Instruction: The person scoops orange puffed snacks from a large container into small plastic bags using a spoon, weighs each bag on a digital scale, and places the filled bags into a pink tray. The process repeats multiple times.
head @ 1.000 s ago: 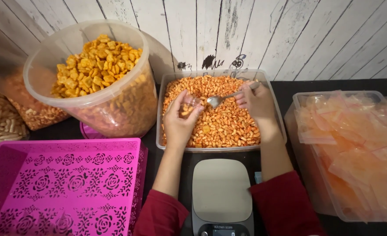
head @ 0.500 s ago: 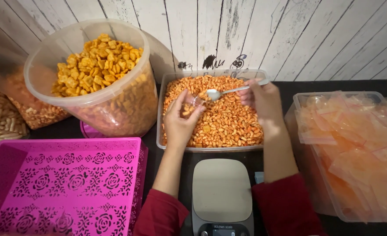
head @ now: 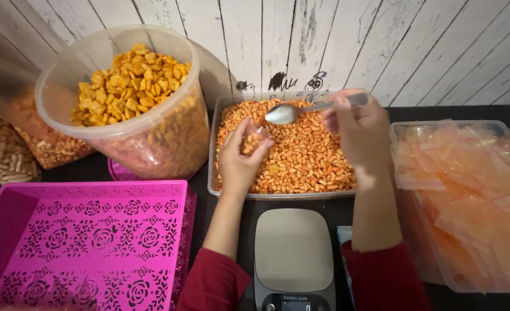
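My left hand [head: 239,162] holds a small clear plastic pouch [head: 255,140] partly filled with orange-coated nuts, over a clear rectangular tub [head: 220,115] full of the same nuts. My right hand [head: 355,129] grips the handle of a metal spoon [head: 289,112]. The spoon's bowl hangs just above and to the right of the pouch and looks empty. Both hands hover above the tub of nuts [head: 306,158].
A grey kitchen scale [head: 293,253] sits in front of the tub. A pink perforated basket [head: 82,242] stands at the front left. A large clear bucket of yellow crackers [head: 128,98] is at the left, bags of snacks [head: 1,155] beyond it. A bin of clear pouches [head: 468,190] is at the right.
The spoon has lifted out of the nuts and risen above the pouch. My left hand has stayed over the tub with the pouch.
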